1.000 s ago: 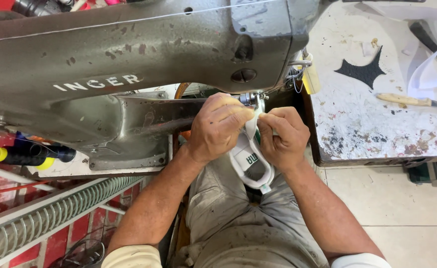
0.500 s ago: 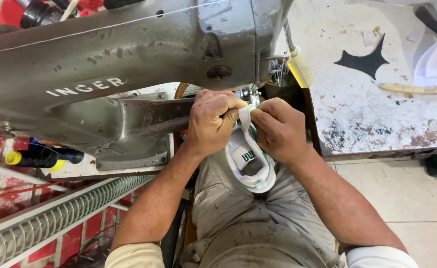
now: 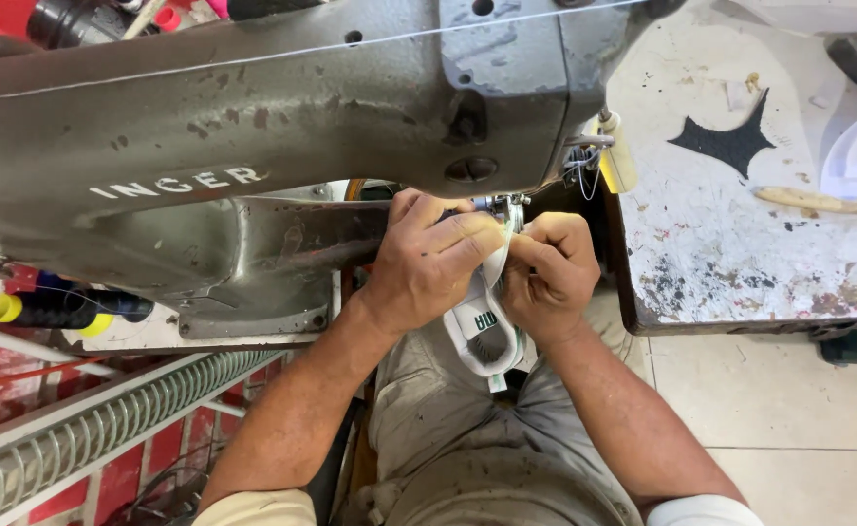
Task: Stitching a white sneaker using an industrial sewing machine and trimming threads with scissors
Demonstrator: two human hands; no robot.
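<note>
my left hand (image 3: pixel 428 258) and my right hand (image 3: pixel 550 268) are both clamped on the white padded shoe piece with a black patch on its face (image 3: pixel 485 331), fingers curled together around its upper part, one hand on each side. the fingertips of the two hands nearly meet over it, just under the small metal needle foot of the machine (image 3: pixel 500 205).

the shoe piece runs lengthwise away from me: its top end points up into the needle foot and is buried between my fingers, its rounded lower end points back toward my lap and hangs free below my hands. a small pale tab sticks out at that bottom end. how much of the piece lies under my fingers i cannot tell, and the needle itself is too small and shadowed to make out.

above my fingers spans the big worn grey-green metal sewing machine arm (image 3: pixel 253 127), its left and top ends cut off by the frame. past my right hand stands the paint-flecked white worktable (image 3: pixel 721 263), bearing a black star-shaped scrap of material (image 3: pixel 730 141) and, farther out, a wooden-handled knife (image 3: pixel 808 201) whose blade runs out of view. far out past my left hand lie dark thread spools with yellow ends (image 3: pixel 58 308), and below them a coiled grey metal spring rail (image 3: pixel 107 429).
</note>
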